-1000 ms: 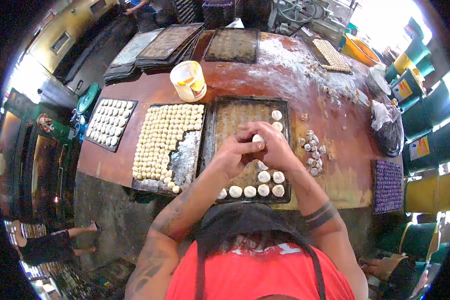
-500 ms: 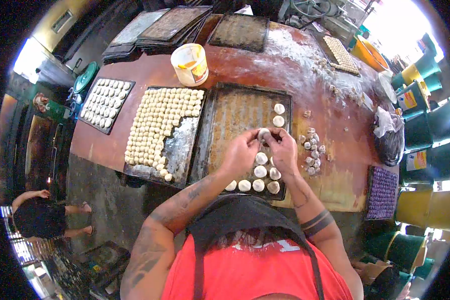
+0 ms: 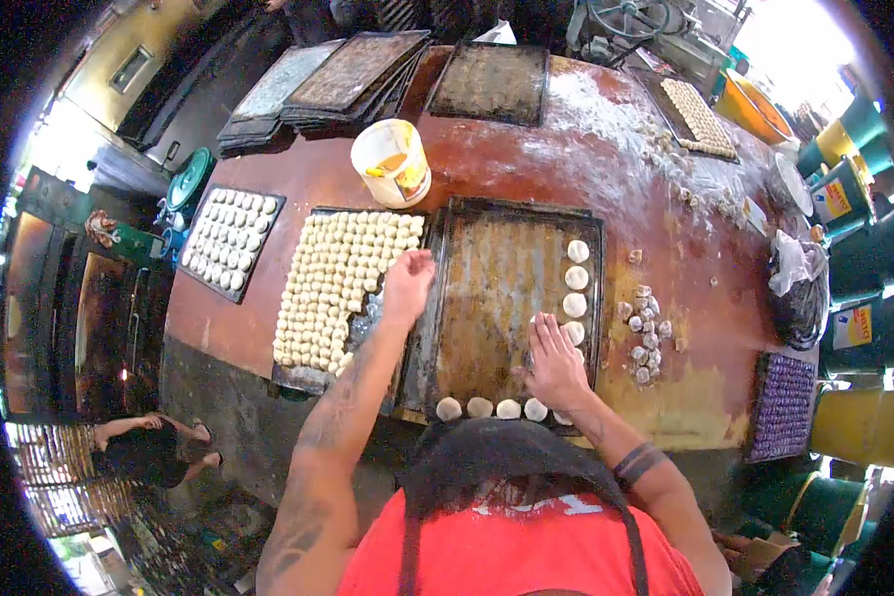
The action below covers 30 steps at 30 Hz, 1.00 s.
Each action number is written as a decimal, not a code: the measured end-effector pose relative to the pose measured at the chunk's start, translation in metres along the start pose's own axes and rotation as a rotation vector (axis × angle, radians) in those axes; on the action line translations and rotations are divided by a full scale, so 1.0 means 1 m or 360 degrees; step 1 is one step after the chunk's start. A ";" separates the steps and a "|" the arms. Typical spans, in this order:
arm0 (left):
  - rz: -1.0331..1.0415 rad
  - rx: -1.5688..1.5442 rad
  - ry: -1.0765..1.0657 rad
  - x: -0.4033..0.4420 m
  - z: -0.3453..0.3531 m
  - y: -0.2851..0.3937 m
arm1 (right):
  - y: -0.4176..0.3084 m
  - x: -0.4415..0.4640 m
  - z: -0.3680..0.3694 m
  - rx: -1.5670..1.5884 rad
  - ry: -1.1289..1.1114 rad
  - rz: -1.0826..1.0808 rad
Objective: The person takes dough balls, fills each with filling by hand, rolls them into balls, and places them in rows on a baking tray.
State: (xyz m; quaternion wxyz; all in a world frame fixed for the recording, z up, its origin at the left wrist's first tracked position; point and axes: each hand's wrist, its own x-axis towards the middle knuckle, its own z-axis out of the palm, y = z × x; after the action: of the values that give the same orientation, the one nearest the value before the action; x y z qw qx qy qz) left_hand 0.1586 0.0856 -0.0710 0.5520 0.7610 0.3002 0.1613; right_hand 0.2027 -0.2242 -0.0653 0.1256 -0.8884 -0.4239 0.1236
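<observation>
Showing nothing gripped, right hand (image 3: 556, 363), fingers straight, at 4 o'clock on right tray (image 3: 497, 298), dough balls (image 3: 576, 278) lining 3 and 6 o'clock; left hand (image 3: 410, 285), fingers half-curled, hold unclear, at left tray's (image 3: 366, 323) 3 o'clock.

The left hand (image 3: 410, 283) and right hand (image 3: 556, 370) have parted from around a dough ball. The left swung toward the counter's (image 3: 507, 154) left edge; the right flattened, nearer the front edge.
</observation>
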 end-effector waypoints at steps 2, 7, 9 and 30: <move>-0.0032 0.0053 0.0298 0.037 0.002 0.013 | 0.010 0.015 -0.009 0.0208 -0.0104 0.0090; -0.0492 -0.1289 0.0477 0.137 0.017 0.004 | 0.035 0.017 -0.032 0.0812 0.0623 0.0272; -0.0401 -0.1590 0.0460 0.170 0.016 -0.004 | 0.043 0.008 -0.025 0.1099 0.0551 0.0476; -0.0378 -0.1056 0.0568 0.241 -0.090 0.010 | 0.145 -0.001 -0.018 -0.0108 0.0349 0.0723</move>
State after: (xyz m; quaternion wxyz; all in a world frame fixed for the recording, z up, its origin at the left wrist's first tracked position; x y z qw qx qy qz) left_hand 0.2942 0.3035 -0.0513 0.7219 0.4614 0.4089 0.3144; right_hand 0.3128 -0.3157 -0.0963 0.1100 -0.9727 -0.2010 0.0373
